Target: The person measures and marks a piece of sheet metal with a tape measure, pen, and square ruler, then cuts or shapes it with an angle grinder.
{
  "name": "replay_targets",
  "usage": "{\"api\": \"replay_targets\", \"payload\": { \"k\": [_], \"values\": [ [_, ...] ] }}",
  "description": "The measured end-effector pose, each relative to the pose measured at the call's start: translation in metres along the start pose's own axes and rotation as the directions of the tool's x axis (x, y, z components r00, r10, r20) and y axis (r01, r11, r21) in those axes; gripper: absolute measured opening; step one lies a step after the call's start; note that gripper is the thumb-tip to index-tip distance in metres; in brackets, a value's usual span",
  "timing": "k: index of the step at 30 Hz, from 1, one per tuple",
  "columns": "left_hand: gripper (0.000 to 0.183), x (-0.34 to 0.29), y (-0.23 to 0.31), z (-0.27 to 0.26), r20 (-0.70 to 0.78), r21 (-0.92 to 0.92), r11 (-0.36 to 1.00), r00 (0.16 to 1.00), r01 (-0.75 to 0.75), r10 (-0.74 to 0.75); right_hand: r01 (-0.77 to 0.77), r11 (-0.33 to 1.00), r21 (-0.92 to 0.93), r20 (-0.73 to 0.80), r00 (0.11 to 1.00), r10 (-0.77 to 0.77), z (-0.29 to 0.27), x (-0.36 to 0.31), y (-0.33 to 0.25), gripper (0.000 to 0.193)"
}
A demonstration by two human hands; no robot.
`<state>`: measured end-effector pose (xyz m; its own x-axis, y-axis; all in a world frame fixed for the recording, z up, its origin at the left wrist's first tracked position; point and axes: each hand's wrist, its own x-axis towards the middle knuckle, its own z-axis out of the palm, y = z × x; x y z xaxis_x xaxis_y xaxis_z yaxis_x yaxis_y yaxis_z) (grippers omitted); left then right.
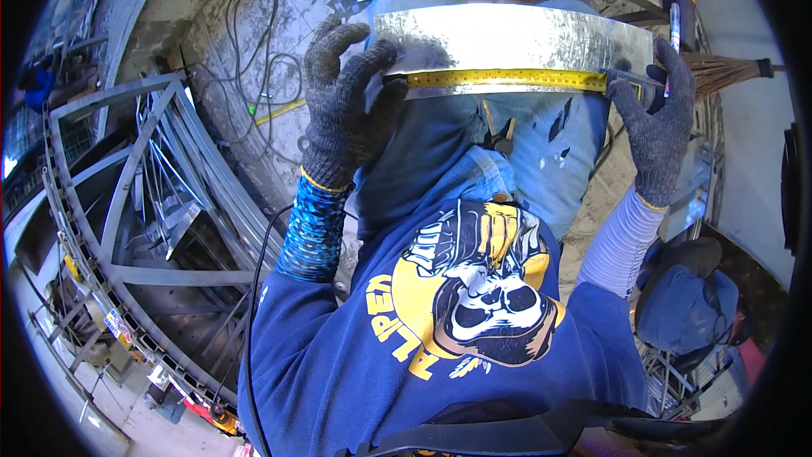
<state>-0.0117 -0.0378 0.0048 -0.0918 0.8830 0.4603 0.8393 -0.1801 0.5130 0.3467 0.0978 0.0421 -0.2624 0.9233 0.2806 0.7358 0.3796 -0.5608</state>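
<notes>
So the yellow tape measure (506,79) is already pulled out flat along the lower edge of the shiny metal strip (507,38), running from the left hand's fingers across to the right hand's fingers. Looks to me like the stretching part is done and the reading or marking is what's left. I can't see any mark on the metal from here, so I'd call it roughly midway.

The left hand (347,101), in a dark knit glove, is curled over the near end of the strip. Its fingers (372,59) are closed around the edge and pin the tape end against the metal, with the thumb tucked underneath.

The right hand (655,114), same kind of glove, is at the far end. Its fingers (677,59) point up and press the tape case end against the strip, and there's a pen-like marker (674,30) just above the fingertips. I can't tell whether it's actually gripped.

Both forearms reach up and away from the body with the elbows bent outward. The strip sits across the lap in blue jeans (541,144), right below both sets of fingers.
</notes>
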Motion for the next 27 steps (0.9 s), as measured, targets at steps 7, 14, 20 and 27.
{"api": "replay_targets", "payload": {
  "k": [7, 14, 20, 27],
  "values": [
    [0.032, 0.006, 0.001, -0.002, 0.061, -0.036, 0.999, 0.998, 0.027, -0.025, -0.006, 1.000, 0.021, 0.009, 1.000, 0.005, -0.001, -0.001, 0.000, 0.075],
    [0.032, 0.016, 0.013, -0.009, 0.102, 0.114, 0.993, 0.995, 0.010, -0.021, 0.000, 0.999, 0.043, 0.009, 1.000, -0.001, 0.000, -0.001, -0.004, 0.074],
    [0.034, 0.016, 0.003, -0.014, 0.205, -0.086, 0.993, 0.977, 0.078, -0.059, -0.008, 0.999, 0.040, -0.005, 1.000, 0.009, 0.002, -0.002, -0.004, 0.073],
    [0.031, 0.017, -0.005, -0.007, 0.156, -0.113, 0.993, 0.988, 0.030, -0.012, -0.009, 1.000, 0.029, -0.010, 1.000, 0.009, 0.002, -0.002, -0.005, 0.073]
  ]
}}
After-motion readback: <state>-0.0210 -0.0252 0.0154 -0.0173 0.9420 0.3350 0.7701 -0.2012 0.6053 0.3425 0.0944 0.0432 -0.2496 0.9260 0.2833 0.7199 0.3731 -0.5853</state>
